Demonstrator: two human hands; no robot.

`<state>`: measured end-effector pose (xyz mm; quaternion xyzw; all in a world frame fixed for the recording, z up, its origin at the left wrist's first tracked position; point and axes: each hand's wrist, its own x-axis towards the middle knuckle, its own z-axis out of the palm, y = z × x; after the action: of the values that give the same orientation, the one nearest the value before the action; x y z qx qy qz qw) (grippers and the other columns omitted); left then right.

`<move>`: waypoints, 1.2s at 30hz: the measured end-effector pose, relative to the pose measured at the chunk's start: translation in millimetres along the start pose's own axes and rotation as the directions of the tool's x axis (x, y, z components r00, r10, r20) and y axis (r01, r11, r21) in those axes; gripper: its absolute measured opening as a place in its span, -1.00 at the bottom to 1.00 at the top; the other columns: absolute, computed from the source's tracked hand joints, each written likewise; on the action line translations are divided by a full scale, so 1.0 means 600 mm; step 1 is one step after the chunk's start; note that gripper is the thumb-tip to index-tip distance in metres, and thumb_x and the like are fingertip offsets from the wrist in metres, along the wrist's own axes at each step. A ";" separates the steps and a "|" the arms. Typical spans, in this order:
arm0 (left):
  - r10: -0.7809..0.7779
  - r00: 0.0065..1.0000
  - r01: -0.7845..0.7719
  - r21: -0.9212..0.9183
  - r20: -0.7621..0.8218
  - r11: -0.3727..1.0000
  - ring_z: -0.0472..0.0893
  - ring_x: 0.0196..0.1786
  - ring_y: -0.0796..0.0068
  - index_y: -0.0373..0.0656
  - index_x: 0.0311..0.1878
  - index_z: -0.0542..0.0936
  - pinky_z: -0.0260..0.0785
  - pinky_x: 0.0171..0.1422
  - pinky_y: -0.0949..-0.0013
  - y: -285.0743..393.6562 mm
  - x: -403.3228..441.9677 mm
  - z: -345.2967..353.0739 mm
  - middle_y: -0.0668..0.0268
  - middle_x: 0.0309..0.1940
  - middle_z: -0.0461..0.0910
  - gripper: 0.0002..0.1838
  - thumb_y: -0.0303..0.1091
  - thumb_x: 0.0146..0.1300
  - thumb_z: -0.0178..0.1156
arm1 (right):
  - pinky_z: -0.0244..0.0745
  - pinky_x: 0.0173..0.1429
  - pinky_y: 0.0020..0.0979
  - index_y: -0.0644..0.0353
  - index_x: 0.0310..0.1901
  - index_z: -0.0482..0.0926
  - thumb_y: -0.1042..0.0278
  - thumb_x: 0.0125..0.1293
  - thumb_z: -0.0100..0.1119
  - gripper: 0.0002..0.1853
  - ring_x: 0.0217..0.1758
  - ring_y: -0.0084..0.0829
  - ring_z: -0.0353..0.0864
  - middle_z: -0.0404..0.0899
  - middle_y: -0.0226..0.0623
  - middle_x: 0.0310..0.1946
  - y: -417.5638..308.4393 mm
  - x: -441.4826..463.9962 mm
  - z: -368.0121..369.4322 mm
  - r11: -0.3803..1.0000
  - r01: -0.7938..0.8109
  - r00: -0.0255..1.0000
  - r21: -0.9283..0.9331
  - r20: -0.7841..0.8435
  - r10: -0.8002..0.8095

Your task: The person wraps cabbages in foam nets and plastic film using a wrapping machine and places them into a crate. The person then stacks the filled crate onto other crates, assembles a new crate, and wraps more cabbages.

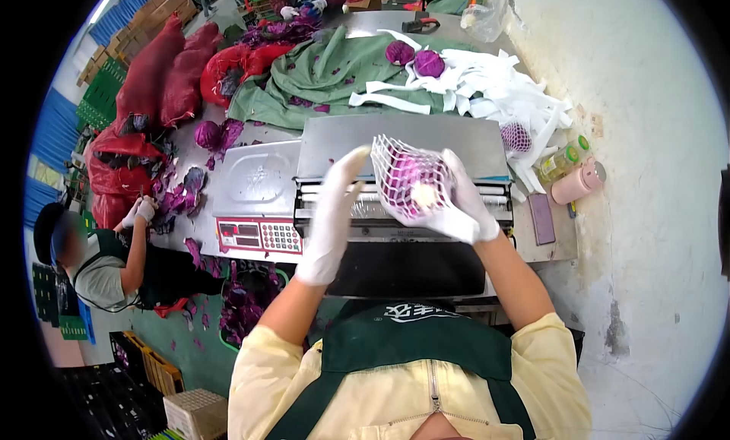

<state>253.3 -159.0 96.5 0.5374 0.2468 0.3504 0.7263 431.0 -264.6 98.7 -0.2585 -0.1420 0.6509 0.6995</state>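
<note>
Cupping an already netted cabbage (407, 178) above the metal machine (403, 140), the right hand (468, 197) curls its fingers around one side; the left hand (328, 227) spreads its fingers nearby. Two bare cabbages (430, 63) lie beside white netting (483, 79).

We have a round purple cabbage (411, 170) with its pale stem end (424, 195) facing up toward us. A stretched white mesh net (386, 183) wraps it, purple leaf showing through the holes. The net tapers to a white tail at our left wrist. We hold both in our left hand (468, 193), raised over the wrapping machine (399, 147), with our open right hand (332, 212) beside them.
</note>
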 end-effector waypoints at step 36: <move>0.103 0.654 -0.746 0.662 0.749 -0.080 0.62 -0.25 0.32 0.06 -0.22 0.66 0.50 -0.20 0.28 -0.090 0.115 -0.153 0.37 -0.06 0.53 -0.85 -0.29 0.10 0.24 | 0.45 -0.14 -0.28 0.01 -0.17 0.59 0.35 0.02 0.27 -0.73 -0.20 -0.25 0.53 0.52 -0.36 -0.19 -0.174 -0.081 -0.221 -0.876 0.256 0.916 -0.408 0.392 0.085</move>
<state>242.8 -59.3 18.7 0.9835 0.0263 0.1717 0.0511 583.8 -337.9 53.0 -0.6405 -0.7623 -0.0896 0.0235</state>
